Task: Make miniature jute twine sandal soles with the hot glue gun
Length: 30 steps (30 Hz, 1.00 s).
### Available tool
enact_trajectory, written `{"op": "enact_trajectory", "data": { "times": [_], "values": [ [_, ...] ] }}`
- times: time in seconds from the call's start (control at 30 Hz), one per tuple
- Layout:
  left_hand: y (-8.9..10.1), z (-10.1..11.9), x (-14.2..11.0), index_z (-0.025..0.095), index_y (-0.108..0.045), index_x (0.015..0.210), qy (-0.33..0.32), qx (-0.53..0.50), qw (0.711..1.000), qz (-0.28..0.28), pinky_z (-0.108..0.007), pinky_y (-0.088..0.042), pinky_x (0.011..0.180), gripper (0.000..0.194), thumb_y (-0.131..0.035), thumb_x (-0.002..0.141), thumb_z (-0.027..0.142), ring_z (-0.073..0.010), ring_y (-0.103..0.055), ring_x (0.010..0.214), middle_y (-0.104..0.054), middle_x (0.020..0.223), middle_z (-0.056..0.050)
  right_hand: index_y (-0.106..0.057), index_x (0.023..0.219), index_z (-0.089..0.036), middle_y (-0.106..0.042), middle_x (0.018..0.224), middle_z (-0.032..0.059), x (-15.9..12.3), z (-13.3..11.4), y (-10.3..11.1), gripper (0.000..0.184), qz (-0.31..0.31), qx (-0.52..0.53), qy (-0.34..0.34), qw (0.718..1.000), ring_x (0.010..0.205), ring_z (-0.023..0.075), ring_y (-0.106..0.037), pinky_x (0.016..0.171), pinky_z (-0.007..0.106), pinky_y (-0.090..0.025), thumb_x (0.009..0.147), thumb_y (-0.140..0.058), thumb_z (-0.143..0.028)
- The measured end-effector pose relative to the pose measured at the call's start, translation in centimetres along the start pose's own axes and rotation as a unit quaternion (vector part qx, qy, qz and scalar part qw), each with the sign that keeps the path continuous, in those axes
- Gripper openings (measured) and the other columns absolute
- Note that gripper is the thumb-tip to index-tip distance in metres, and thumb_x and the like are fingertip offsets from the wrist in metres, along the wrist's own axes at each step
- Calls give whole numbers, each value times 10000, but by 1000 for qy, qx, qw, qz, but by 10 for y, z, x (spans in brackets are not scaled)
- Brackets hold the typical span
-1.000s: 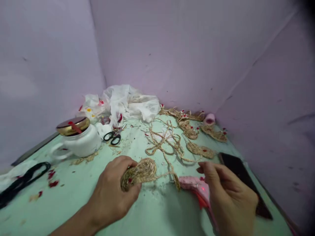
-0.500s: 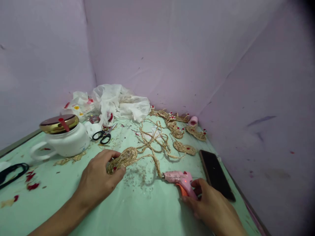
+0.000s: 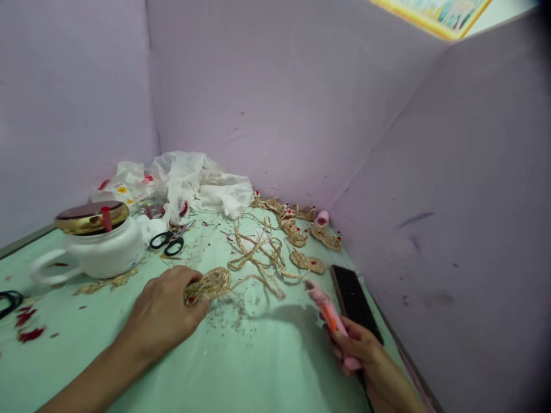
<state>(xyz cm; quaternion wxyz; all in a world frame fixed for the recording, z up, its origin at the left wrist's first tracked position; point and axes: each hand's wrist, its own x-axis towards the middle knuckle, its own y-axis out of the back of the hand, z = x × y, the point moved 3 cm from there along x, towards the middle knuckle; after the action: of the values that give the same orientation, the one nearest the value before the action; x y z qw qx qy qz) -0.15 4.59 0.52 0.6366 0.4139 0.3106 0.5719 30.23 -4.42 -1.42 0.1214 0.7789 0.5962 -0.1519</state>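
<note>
Between the thumb and fingers of my left hand (image 3: 170,307) is a small sole-shaped piece of coiled braided straw (image 3: 215,282) with a red spot at its near end. A loose tail of straw braid (image 3: 262,280) runs from it to the right, toward a tangle of the same braid (image 3: 258,246). My right hand (image 3: 359,350) is closed round the handle of a pink glue gun (image 3: 329,312) with an orange trigger. The gun is lifted off the table, its nozzle pointing up and left, slightly blurred.
A black phone (image 3: 355,301) lies beside the right hand. Several finished straw pieces (image 3: 307,262) lie at the back right. Black-handled scissors (image 3: 173,241), a lidded white mug (image 3: 105,252), white plastic bags (image 3: 198,180) and red scraps (image 3: 31,332) occupy the left and back.
My right hand has picked the glue gun up from the table and turned it upright. My left hand still holds the straw piece. The view has shifted right and up.
</note>
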Motion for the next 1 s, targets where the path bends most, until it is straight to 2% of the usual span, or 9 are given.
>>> {"op": "enact_trajectory", "data": {
  "times": [0.1, 0.2, 0.33, 0.43, 0.53, 0.67, 0.77, 0.87, 1.0],
  "values": [
    [-8, 3, -3, 168, -625, 928, -43, 41, 998, -32, -391, -388, 816, 324, -469, 652, 231, -254, -548, 917, -617, 947, -73, -650, 828, -130, -521, 646, 0, -4, -10, 3, 277, -53, 143, 5, 988, 446, 43, -352, 342, 149, -273, 595, -736, -254],
    [-12, 5, -7, 178, -642, 977, -79, 58, 994, -40, -409, -365, 839, 372, -467, 649, 198, -260, -529, 961, -613, 979, -80, -663, 866, -116, -517, 656, 3, -3, -14, -8, 286, -171, 234, -43, 956, 429, 26, -328, 304, 119, -240, 605, -725, -216],
    [-10, 6, -10, 216, -677, 967, -97, 73, 990, -73, -464, -338, 869, 345, -538, 674, 332, -287, -528, 978, -620, 1025, -94, -656, 928, -100, -519, 648, -2, 6, -10, -27, 318, -303, 273, -85, 909, 410, 12, -300, 282, 97, -214, 625, -695, -189],
    [-9, 4, -12, 216, -671, 1015, -107, 62, 989, -83, -496, -333, 900, 493, -641, 583, 453, -333, -508, 1033, -603, 1112, -121, -653, 924, -94, -530, 654, 0, 12, -5, -39, 306, -356, 269, -102, 889, 392, 7, -305, 275, 100, -223, 636, -686, -193],
    [-1, 5, -10, 205, -583, 1167, -110, -19, 994, -2, -486, -325, 952, 649, -649, 587, 489, -343, -426, 1164, -505, 1274, -136, -653, 903, -97, -526, 638, -7, 16, -1, -48, 282, -375, 263, -120, 881, 369, 2, -322, 266, 101, -219, 640, -686, -195],
    [23, 32, -5, 244, -693, 913, -127, -220, 960, 115, -361, -414, 907, 266, -532, 742, 369, -228, -562, 1018, -646, 1066, -40, -656, 884, -92, -526, 612, -3, 15, 6, -56, 267, -386, 246, -133, 879, 354, 7, -360, 256, 103, -203, 635, -689, -182],
    [28, 67, 1, 232, -711, 797, -108, -329, 938, 3, -288, -498, 742, 184, -555, 717, 286, -179, -641, 784, -709, 814, 0, -653, 896, -91, -540, 616, 5, 12, 9, -59, 287, -386, 229, -143, 882, 347, 12, -383, 247, 107, -197, 626, -696, -178],
    [28, 93, 5, 209, -722, 790, -127, -350, 927, -28, -284, -502, 743, 187, -587, 661, 212, -179, -644, 776, -716, 791, -1, -651, 906, -96, -559, 620, 7, 11, 11, -61, 306, -387, 221, -145, 884, 338, 13, -394, 241, 108, -195, 619, -706, -187],
    [20, 103, 6, 216, -728, 734, -151, -361, 919, -53, -272, -503, 719, 164, -570, 692, 205, -172, -644, 768, -714, 749, 5, -649, 906, -88, -564, 607, 5, 11, 13, -61, 327, -389, 213, -139, 885, 327, 16, -396, 234, 114, -201, 611, -719, -211]
  ]
}}
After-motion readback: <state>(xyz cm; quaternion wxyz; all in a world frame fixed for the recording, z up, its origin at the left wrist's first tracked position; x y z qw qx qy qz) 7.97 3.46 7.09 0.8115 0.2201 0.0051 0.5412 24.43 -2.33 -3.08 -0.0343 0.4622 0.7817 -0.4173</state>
